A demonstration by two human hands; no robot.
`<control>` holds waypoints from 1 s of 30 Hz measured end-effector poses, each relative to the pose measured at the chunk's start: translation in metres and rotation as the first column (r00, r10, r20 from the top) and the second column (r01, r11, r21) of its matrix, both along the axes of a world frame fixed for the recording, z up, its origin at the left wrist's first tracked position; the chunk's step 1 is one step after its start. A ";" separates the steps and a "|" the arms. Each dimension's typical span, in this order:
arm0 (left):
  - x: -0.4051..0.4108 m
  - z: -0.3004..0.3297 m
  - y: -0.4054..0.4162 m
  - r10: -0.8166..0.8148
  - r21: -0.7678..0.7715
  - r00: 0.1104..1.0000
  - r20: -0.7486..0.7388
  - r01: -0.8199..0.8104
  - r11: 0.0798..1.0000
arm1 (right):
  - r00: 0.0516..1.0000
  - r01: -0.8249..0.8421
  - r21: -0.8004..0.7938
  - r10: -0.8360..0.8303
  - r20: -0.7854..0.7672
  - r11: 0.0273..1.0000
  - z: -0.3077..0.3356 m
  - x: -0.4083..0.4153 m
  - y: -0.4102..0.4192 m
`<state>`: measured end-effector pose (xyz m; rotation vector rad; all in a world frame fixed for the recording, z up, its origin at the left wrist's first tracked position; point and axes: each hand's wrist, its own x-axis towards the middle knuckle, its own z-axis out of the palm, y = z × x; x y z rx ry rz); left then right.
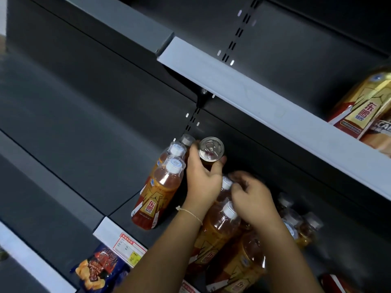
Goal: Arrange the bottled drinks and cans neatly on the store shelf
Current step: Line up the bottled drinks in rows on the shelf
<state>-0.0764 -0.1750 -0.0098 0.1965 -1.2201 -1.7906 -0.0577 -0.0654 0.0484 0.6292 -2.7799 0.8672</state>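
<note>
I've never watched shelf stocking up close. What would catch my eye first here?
Two bare hands at mid-shelf: the left hand grips a silver-topped can, while the right hand pinches the white cap of an amber bottle. Left of them, a row of matching bottles stands upright on the dark shelf.

- The scene is dim overall; the dark shelf backing soaks up most of the light.
- Light falls from above and the near side, brightening the pale shelf edge point(264, 102) while the recess under it lies in deep shadow.
- A small glint sits on the can point(211, 148) top.
- The right hand point(251, 197) is smeared by motion blur, and the bottles at far right point(300, 225) are soft and streaked.
- Wide-angle distortion tilts and bends the shelf lines toward the frame edges.
- The snack bag point(101, 265) at the near left is slightly soft.
</note>
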 end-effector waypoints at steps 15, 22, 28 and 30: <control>0.059 -0.001 0.006 -0.006 -0.285 0.995 -0.096 -0.021 0.958 | 0.963 0.260 -0.300 -0.226 0.145 0.918 0.019 0.001 0.002; 0.093 0.015 0.026 -0.011 -0.474 0.988 -0.154 -0.064 0.878 | 0.974 0.212 0.065 -0.206 -0.093 0.975 0.028 0.015 0.029; 0.117 0.027 0.075 -0.103 -0.592 0.973 -0.204 -0.040 0.805 | 0.955 0.223 0.077 -0.201 -0.220 0.972 0.037 0.036 0.088; 0.123 0.030 0.097 -0.152 -0.586 0.969 -0.195 0.009 0.810 | 0.950 0.231 0.021 -0.221 -0.219 0.973 0.038 0.044 0.117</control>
